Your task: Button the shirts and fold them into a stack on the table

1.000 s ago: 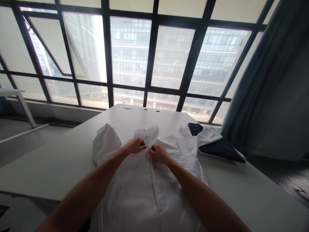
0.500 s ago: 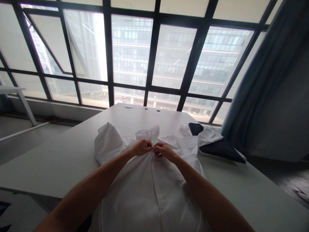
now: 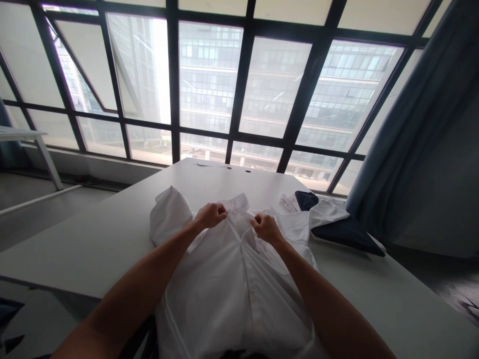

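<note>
A white button-up shirt (image 3: 213,284) lies on the white table, its collar toward the window and its hem toward me. My left hand (image 3: 211,215) is closed on the left front edge of the shirt, just below the collar. Across from it, my right hand (image 3: 266,227) grips the right front edge. Between the two hands the neck opening is spread in a V, while the placket below stays together. One sleeve bulges up at the left; the other stretches right across a dark navy cloth. My fingertips are partly hidden by the hands themselves.
The white table (image 3: 123,219) reaches to a large black-framed window (image 3: 209,75). On its right side lies a folded navy cloth (image 3: 348,235) with white fabric. A blue-grey curtain (image 3: 396,139) hangs at the right. Another white table (image 3: 22,132) stands at far left.
My hands have moved apart from a point where they met at the placket. The shirt front has opened into a V at the neck. The view has shifted slightly.
</note>
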`<control>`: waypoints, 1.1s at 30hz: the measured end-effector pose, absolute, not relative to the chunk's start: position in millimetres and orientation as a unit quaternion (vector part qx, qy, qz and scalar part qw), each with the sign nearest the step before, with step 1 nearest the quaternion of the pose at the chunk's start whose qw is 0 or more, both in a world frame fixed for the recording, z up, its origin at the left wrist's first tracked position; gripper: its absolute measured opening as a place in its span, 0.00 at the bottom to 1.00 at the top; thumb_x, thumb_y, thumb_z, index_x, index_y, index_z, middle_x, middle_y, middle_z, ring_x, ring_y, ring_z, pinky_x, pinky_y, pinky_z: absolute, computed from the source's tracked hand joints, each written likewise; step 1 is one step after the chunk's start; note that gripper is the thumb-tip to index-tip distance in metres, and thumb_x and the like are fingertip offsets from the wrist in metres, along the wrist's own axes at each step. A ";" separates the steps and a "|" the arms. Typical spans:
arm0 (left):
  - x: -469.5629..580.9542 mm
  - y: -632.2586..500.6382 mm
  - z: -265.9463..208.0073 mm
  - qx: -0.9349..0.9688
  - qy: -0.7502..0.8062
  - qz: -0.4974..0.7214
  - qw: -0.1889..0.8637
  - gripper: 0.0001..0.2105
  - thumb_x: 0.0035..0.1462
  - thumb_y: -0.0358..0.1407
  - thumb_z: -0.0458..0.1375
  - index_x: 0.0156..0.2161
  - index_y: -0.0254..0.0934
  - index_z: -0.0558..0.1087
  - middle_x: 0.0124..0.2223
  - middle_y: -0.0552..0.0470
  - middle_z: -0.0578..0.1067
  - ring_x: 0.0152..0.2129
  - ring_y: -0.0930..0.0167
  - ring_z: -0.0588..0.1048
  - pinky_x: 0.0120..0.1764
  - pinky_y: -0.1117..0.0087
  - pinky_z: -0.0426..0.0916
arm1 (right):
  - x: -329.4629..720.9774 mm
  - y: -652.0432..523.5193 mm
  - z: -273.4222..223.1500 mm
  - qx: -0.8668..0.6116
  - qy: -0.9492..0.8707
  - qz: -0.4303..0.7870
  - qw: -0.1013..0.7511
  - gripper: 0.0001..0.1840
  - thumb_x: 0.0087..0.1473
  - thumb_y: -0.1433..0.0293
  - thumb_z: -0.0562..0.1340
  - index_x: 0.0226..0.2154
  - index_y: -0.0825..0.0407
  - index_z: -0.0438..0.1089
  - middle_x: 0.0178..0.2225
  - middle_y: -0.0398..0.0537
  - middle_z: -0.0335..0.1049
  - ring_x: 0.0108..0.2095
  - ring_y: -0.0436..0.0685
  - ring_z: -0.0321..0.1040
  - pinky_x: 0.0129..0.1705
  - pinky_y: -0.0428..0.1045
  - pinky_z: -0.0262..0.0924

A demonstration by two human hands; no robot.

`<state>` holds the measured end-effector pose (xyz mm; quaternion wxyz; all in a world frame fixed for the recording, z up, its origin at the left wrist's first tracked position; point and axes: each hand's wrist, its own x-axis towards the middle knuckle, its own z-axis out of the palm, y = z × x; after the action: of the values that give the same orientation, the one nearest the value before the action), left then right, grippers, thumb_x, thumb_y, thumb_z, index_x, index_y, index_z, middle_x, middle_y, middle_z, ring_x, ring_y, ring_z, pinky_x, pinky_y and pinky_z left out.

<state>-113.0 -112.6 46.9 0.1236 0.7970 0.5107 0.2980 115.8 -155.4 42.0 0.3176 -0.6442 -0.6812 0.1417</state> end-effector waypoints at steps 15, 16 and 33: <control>-90.5 -161.9 68.7 0.908 0.283 0.070 0.300 0.17 0.54 0.47 0.60 0.26 0.33 0.75 0.19 0.58 0.69 0.18 0.77 0.65 0.24 0.77 0.56 | 110.5 -191.7 65.0 -0.484 -0.650 0.571 0.134 0.12 0.50 0.66 0.63 0.22 0.57 0.68 0.17 0.41 0.69 0.17 0.48 0.70 0.18 0.40 0.61; -88.3 -163.4 66.6 0.904 0.259 0.048 0.337 0.16 0.54 0.46 0.61 0.26 0.33 0.74 0.19 0.59 0.68 0.18 0.78 0.64 0.23 0.77 0.56 | 113.4 -191.1 65.4 -0.472 -0.645 0.585 0.138 0.13 0.50 0.64 0.64 0.23 0.57 0.68 0.17 0.42 0.69 0.18 0.49 0.71 0.18 0.40 0.62; -84.7 -154.4 58.3 0.858 0.264 0.126 0.422 0.13 0.45 0.42 0.68 0.27 0.32 0.75 0.19 0.59 0.68 0.17 0.78 0.65 0.22 0.78 0.59 | 122.5 -180.5 54.7 -0.385 -0.627 0.664 0.130 0.17 0.47 0.60 0.68 0.26 0.56 0.66 0.18 0.39 0.68 0.17 0.47 0.68 0.18 0.40 0.58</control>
<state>-84.7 -154.4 58.3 0.4224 0.8580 0.2636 0.1263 122.5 -180.5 54.7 0.1304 -0.3850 -0.6272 0.6644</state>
